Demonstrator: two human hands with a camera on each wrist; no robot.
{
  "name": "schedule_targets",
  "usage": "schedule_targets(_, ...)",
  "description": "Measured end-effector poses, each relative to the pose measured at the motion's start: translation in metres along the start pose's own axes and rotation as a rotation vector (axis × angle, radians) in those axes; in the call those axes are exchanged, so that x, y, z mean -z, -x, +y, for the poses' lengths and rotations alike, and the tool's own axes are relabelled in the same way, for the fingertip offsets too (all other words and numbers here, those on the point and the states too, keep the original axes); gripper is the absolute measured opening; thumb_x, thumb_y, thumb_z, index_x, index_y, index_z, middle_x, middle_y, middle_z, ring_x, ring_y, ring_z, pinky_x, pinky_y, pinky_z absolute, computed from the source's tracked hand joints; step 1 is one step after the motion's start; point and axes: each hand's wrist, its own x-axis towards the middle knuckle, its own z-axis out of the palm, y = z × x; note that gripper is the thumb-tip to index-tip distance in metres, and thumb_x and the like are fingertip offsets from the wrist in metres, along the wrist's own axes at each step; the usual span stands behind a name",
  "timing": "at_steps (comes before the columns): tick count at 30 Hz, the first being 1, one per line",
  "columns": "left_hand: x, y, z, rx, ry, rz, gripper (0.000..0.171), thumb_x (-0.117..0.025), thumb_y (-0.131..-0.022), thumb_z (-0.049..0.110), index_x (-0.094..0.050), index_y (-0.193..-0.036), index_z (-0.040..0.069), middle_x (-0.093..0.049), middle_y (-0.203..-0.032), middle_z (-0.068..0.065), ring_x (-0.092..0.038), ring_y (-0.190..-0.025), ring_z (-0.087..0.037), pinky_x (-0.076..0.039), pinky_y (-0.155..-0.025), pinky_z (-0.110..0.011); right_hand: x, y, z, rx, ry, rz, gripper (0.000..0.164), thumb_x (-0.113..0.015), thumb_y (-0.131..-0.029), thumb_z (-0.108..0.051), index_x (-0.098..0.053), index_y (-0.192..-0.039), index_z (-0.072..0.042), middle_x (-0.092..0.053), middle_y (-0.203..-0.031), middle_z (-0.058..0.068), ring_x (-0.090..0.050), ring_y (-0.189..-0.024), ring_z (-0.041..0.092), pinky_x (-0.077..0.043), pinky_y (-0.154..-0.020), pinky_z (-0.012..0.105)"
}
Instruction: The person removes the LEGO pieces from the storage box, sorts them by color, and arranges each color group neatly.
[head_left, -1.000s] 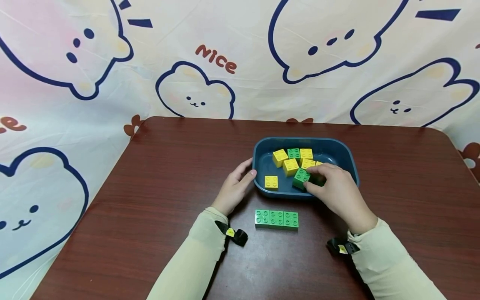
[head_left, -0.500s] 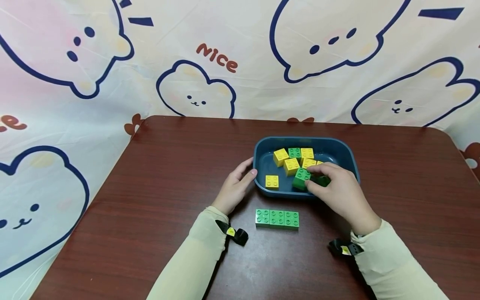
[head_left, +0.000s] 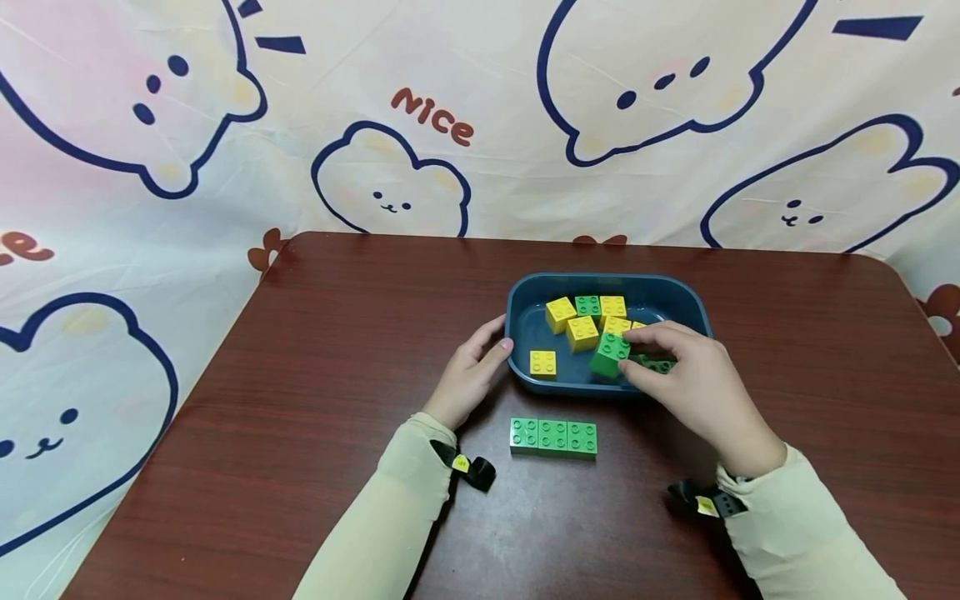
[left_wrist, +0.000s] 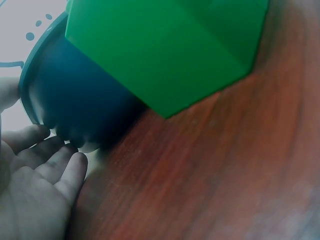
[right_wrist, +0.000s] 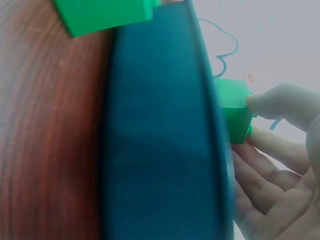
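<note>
My right hand point(head_left: 693, 379) pinches a green toy building brick point(head_left: 610, 355) between thumb and fingers, tilted over the front part of the blue tray point(head_left: 682, 293). In the right wrist view this brick point(right_wrist: 236, 107) shows past the tray's wall, thumb on one side. My left hand point(head_left: 468, 375) rests against the tray's left end, thumb tip at the rim and relaxed fingers along the outer wall. Several yellow bricks point(head_left: 582, 333) and a green brick point(head_left: 588, 306) lie inside. Another green brick point(head_left: 654, 363) is partly hidden by my right hand.
In front of the tray, three green bricks point(head_left: 553, 438) stand side by side in a row on the brown table point(head_left: 360, 333). One yellow brick point(head_left: 543, 364) sits apart at the tray's front left. A cartoon-printed curtain point(head_left: 495, 75) hangs behind the table.
My right hand has shifted slightly right, lifting and tilting the pinched green brick. More of the green brick beneath that hand shows. My left hand stays in place.
</note>
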Motion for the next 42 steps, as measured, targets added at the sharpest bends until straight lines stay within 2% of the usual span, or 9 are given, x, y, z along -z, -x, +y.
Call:
schedule_targets(3,0.000,0.000,-0.001,0.001,-0.005,0.005,0.048,-0.054,-0.105,0.030,-0.047,-0.151,0.016,-0.046,-0.153,0.002,-0.034,-0.145,-0.014,-0.026,-0.118,-0.046,0.005,0.004,-0.004,0.014,0.004,0.012,0.033,-0.078,-0.089,-0.018,-0.072,-0.120,-0.008,-0.069,-0.117,0.009,-0.064,-0.101,0.026,-0.056,-0.083,0.052)
schedule_targets(6,0.000,0.000,-0.001,0.008,-0.007,0.006,0.047,-0.053,-0.106,0.029,-0.047,-0.151,0.017,-0.046,-0.153,0.002,-0.034,-0.145,-0.015,-0.026,-0.118,-0.047,0.010,0.009,-0.007,0.033,0.022,0.021,0.033,-0.079,-0.088,-0.020,-0.073,-0.119,-0.010,-0.070,-0.115,0.006,-0.065,-0.100,0.024,-0.056,-0.081,0.047)
schedule_targets(13,0.000,0.000,-0.002,0.015,-0.003,0.000,0.047,-0.053,-0.106,0.028,-0.047,-0.151,0.016,-0.045,-0.154,0.002,-0.033,-0.145,-0.015,-0.027,-0.118,-0.047,0.017,0.019,-0.013,0.047,0.022,0.009,0.031,-0.081,-0.086,-0.020,-0.074,-0.116,-0.014,-0.070,-0.111,0.001,-0.065,-0.097,0.020,-0.049,-0.078,0.017)
schedule_targets(16,0.000,0.000,-0.002,0.011,0.000,0.001,0.047,-0.053,-0.106,0.029,-0.047,-0.151,0.017,-0.046,-0.153,0.003,-0.034,-0.144,-0.014,-0.027,-0.118,-0.046,0.019,0.022,-0.012,0.059,0.021,-0.002,0.030,-0.081,-0.085,-0.017,-0.075,-0.114,-0.014,-0.070,-0.110,0.001,-0.065,-0.096,0.021,-0.047,-0.077,0.013)
schedule_targets(20,0.000,0.000,-0.003,0.009,0.001,0.002,0.048,-0.053,-0.106,0.031,-0.047,-0.151,0.017,-0.046,-0.153,0.002,-0.035,-0.144,-0.014,-0.027,-0.118,-0.045,0.021,0.025,-0.011,0.078,0.014,-0.019,0.030,-0.082,-0.084,-0.015,-0.074,-0.113,-0.014,-0.070,-0.109,0.001,-0.066,-0.095,0.022,-0.050,-0.076,0.014)
schedule_targets(29,0.000,0.000,-0.002,0.010,0.001,-0.004,0.050,-0.053,-0.105,0.034,-0.046,-0.151,0.017,-0.045,-0.154,0.003,-0.033,-0.145,-0.014,-0.026,-0.118,-0.046,0.028,0.033,-0.017,0.177,0.054,-0.068,0.030,-0.087,-0.079,-0.014,-0.075,-0.105,-0.022,-0.070,-0.104,-0.007,-0.066,-0.089,0.013,-0.055,-0.072,0.024)
schedule_targets(42,0.001,0.000,-0.001,-0.004,0.002,-0.008,0.049,-0.053,-0.106,0.032,-0.046,-0.152,0.015,-0.045,-0.154,0.003,-0.033,-0.145,-0.014,-0.026,-0.118,-0.046,0.033,0.033,-0.017,0.156,0.071,-0.244,0.030,-0.087,-0.079,-0.015,-0.074,-0.105,-0.021,-0.069,-0.100,-0.010,-0.064,-0.088,0.008,-0.057,-0.073,0.028)
